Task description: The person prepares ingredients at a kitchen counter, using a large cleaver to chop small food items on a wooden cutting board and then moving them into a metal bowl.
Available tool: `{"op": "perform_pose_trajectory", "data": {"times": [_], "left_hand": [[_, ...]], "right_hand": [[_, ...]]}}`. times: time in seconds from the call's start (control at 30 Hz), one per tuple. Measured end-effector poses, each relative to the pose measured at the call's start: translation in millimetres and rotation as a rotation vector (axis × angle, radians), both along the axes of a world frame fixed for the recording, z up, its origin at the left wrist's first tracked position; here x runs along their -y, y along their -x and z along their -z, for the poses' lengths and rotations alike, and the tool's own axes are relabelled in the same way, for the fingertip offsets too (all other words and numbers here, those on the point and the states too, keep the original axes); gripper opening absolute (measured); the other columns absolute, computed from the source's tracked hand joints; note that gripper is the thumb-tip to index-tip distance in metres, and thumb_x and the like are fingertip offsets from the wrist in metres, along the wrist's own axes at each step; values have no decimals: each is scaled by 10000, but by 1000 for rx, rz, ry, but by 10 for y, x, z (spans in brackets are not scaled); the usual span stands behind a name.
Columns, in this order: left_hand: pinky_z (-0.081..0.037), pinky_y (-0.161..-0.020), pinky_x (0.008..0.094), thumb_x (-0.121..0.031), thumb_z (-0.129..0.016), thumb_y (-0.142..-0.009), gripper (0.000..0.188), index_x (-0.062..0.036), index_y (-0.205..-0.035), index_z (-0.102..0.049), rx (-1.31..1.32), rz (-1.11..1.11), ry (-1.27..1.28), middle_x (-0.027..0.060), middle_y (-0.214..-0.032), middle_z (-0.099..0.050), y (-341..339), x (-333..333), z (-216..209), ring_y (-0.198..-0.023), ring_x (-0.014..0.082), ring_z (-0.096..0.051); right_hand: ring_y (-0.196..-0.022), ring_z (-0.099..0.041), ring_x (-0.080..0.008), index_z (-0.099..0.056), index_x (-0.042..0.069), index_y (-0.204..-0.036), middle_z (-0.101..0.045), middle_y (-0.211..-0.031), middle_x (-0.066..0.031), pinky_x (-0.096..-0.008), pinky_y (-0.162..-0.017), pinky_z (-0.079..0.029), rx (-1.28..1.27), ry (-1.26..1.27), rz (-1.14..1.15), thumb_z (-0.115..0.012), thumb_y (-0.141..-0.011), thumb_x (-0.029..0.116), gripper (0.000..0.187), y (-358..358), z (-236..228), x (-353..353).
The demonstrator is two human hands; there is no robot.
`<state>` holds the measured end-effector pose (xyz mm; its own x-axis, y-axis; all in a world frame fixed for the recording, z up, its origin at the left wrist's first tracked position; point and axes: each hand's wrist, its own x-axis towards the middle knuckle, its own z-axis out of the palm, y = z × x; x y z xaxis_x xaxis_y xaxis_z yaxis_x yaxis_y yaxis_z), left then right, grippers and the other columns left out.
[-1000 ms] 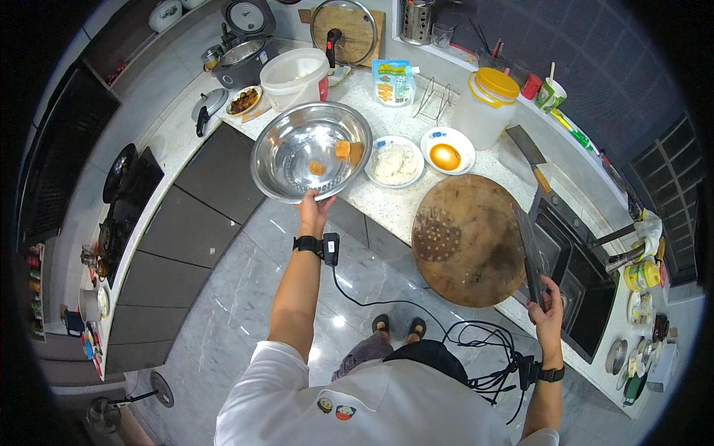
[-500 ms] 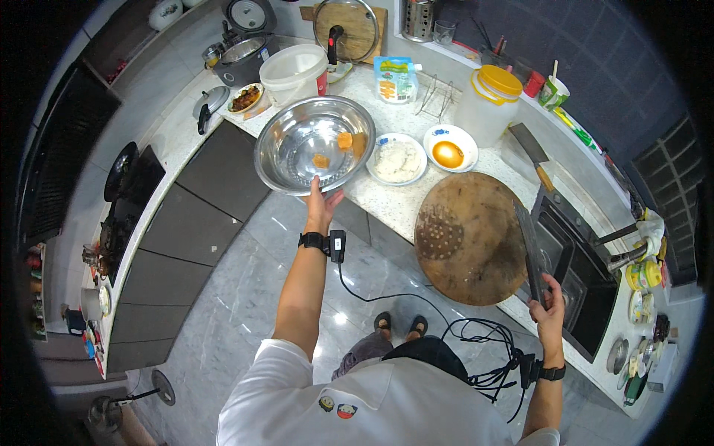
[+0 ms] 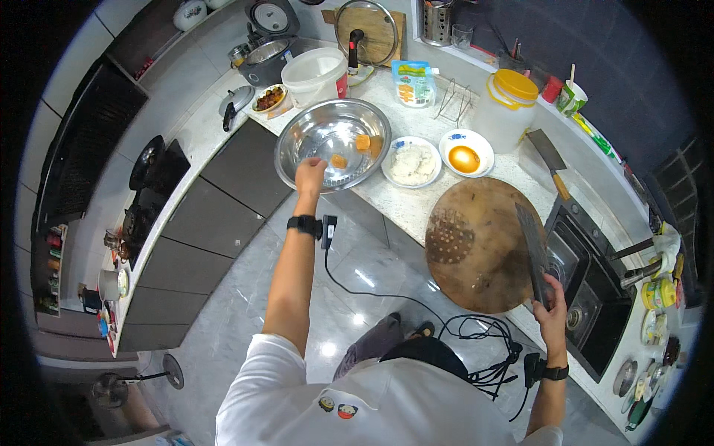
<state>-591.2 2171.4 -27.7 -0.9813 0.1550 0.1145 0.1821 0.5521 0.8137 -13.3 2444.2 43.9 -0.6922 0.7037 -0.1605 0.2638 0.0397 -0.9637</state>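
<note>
A wide steel bowl (image 3: 290, 152) sits at the counter's edge, with small orange chunks (image 3: 339, 161) inside. My left hand (image 3: 311, 172) is over its near rim, fingers curled together; whatever they hold is hidden. My right hand (image 3: 549, 306) grips the near end of a long, dark, flat blade (image 3: 531, 245), which stands over the right side of a round wooden chopping board (image 3: 483, 245). Its exact kind is unclear from this angle. Right of the bowl are a bowl of white rice-like food (image 3: 413, 164) and a white bowl with brown liquid (image 3: 465, 159).
A wooden-handled cleaver (image 3: 549, 156) lies behind the board, beside the black sink (image 3: 599, 327). At the back stand a white tub (image 3: 312, 78), a blue pouch (image 3: 413, 83) and a yellow-lidded jar (image 3: 509, 111). Black cable (image 3: 476, 349) hangs by my waist.
My left hand has turned from palm-up at the bowl's near rim to curled fingers above it. The orange chunk nearest it has stayed put. My right hand still holds the dark blade over the board.
</note>
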Motion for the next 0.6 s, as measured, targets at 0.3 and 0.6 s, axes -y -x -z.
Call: {"op": "perform_pose_trajectory", "data": {"times": [0.3,0.6], "left_hand": [[-511,-692,391,-385,-724,-688,470,22,-920,-696,205,169,538,141,-880,-687,951,-427,370,-804,273,-652],[-506,-574,331,-249,-654,-824,235,-31,-903,-690,665,384,147,78,-839,-673,1344,-597,819,-663,196,-632]], "right_hand": [[-746,-481,-77,-404,76,-1365,-566,-973,-38,-189,-620,-359,178,52,62,-528,-779,-91,622,132,72,119],[-664,-414,-60,-434,101,-1352,-440,-745,40,-197,-591,-327,147,-16,225,-534,-776,-91,615,152,163,398]]}}
